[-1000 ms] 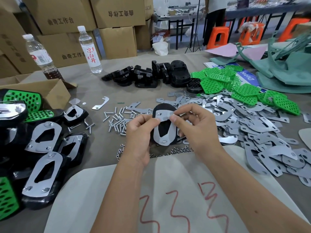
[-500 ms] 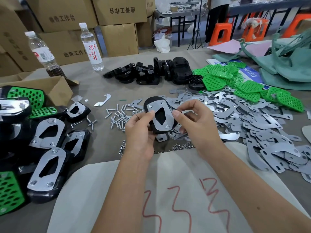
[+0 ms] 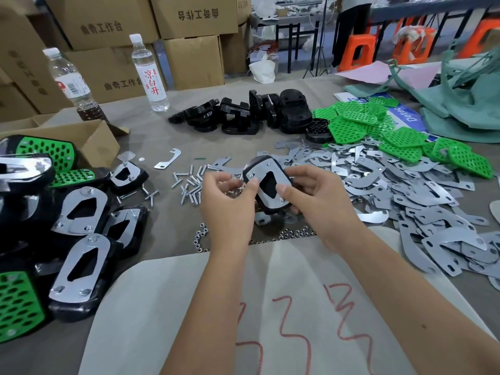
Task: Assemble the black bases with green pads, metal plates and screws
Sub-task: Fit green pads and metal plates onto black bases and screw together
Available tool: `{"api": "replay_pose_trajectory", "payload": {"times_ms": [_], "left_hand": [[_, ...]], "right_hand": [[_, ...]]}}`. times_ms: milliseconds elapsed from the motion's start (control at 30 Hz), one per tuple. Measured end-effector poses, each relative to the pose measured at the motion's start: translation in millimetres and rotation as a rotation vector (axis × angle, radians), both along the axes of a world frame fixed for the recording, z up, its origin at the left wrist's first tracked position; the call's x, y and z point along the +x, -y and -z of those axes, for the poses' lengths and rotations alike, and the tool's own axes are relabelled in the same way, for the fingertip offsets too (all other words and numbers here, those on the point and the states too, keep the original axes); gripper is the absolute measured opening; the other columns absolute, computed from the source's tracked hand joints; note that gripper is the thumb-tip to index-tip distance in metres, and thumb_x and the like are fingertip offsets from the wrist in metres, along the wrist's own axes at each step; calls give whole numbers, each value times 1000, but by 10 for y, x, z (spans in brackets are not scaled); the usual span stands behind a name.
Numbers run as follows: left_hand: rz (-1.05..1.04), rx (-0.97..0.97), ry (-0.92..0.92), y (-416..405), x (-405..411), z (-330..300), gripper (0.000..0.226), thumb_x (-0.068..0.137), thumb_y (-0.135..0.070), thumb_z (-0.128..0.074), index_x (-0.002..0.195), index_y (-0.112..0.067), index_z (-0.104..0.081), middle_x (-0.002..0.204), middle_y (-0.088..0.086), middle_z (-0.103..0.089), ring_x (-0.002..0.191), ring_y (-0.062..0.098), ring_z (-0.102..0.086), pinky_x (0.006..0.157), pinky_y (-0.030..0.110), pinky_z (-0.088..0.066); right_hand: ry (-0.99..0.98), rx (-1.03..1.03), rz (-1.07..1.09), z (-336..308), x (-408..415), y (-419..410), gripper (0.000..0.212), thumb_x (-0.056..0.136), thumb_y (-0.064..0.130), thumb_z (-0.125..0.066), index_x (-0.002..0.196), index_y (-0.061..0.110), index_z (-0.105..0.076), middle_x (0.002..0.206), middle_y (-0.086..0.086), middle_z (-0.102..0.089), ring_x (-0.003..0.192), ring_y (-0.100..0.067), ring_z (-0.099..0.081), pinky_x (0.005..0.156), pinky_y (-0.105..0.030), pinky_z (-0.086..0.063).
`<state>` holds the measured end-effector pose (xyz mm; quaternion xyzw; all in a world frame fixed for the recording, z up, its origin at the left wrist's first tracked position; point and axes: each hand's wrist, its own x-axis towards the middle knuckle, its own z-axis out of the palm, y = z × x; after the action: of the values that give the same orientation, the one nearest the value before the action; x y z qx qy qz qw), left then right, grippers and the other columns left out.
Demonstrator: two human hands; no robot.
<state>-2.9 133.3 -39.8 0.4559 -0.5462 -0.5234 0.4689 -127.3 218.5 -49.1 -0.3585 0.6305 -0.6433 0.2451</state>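
Above the table's middle I hold a black base [image 3: 267, 209] with metal plates [image 3: 273, 182] screwed onto its top face. My right hand [image 3: 316, 201] grips its right side, thumb on the plate. My left hand [image 3: 230, 204] is at its left edge, thumb touching the plate, fingers curled. Loose screws [image 3: 189, 185] lie left of the hands, small nuts [image 3: 295, 235] below them. Loose metal plates [image 3: 405, 193] spread to the right, green pads [image 3: 400, 131] behind those, bare black bases [image 3: 243, 115] at the back.
Finished assemblies [image 3: 78, 269] pile up at the left beside an open cardboard box [image 3: 92, 139]. Two water bottles [image 3: 147, 74] stand at the back left before stacked cartons. A white sheet with red marks [image 3: 243, 307] covers the near edge. Green fabric [image 3: 473, 98] lies far right.
The base with its plates has been lifted and turned so it tilts to the right. My right hand now holds more of it; my left hand has shifted to its left edge.
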Motion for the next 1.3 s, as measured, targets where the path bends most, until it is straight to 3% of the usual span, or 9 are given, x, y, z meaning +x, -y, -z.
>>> {"api": "replay_pose_trajectory", "payload": {"times_ms": [67,167,433,567,667,867,1033,1100,1300], "left_hand": [[-81,-191,150,-1,33,-20,31,86,-39,-80,91,-23,-54,89,-6,-66,81,15,-65,79,48,-58],[-107,-355,380,9,80,-11,34,97,-49,-62,86,-19,-51,82,-3,-61,84,24,-58,78,45,-49],[-75,-467,777,0,56,-17,27,109,-30,-38,87,-17,-44,89,3,-57,81,29,-45,70,39,-28],[-28,-548,841,11,56,-47,20,109,-29,-37,91,-21,-38,93,3,-51,81,28,-42,69,39,-28],[47,-586,882,29,68,-39,19,109,-27,-39,91,-21,-37,93,3,-49,79,31,-43,67,40,-29],[200,-670,830,30,101,-34,17,108,-26,-41,92,-23,-39,98,0,-48,79,32,-48,65,40,-33],[112,-595,705,7,117,-54,30,106,-44,-39,88,-21,-42,88,-2,-54,78,26,-50,65,41,-35],[93,-609,705,-11,119,-69,35,106,-50,-34,86,-23,-40,85,-2,-54,77,26,-49,64,41,-33],[116,-682,764,13,98,-65,34,110,-35,-38,79,-22,-32,73,-5,-45,71,26,-42,61,41,-23]], "right_hand": [[-137,6,52,-1,25,6,27,86,18,-83,108,30,-71,88,7,-77,76,-9,-73,69,-28,-60],[-290,1,76,-12,85,6,31,84,18,-85,107,33,-69,82,11,-73,79,-4,-70,74,-17,-55],[-323,9,30,-40,141,-1,29,83,16,-83,109,23,-73,87,9,-74,85,-8,-70,84,-27,-56],[-201,4,6,-60,104,-17,27,85,14,-82,111,20,-74,82,0,-75,71,-11,-70,69,-32,-57],[-128,5,21,-78,73,-19,28,80,25,-80,108,22,-75,81,-4,-76,63,-12,-66,59,-29,-52],[36,26,58,-117,-33,-65,14,84,26,-79,97,24,-79,83,0,-78,57,-11,-66,46,-24,-47],[-174,-19,54,-147,6,-84,18,82,24,-81,99,20,-77,77,-3,-76,65,-14,-71,56,-30,-55],[-305,-29,18,-136,76,-74,21,82,19,-84,101,15,-76,74,-2,-73,67,-15,-71,59,-24,-51],[-408,-44,-29,-125,133,-88,21,83,10,-82,103,12,-76,72,2,-70,63,-11,-67,61,-15,-47]]}}
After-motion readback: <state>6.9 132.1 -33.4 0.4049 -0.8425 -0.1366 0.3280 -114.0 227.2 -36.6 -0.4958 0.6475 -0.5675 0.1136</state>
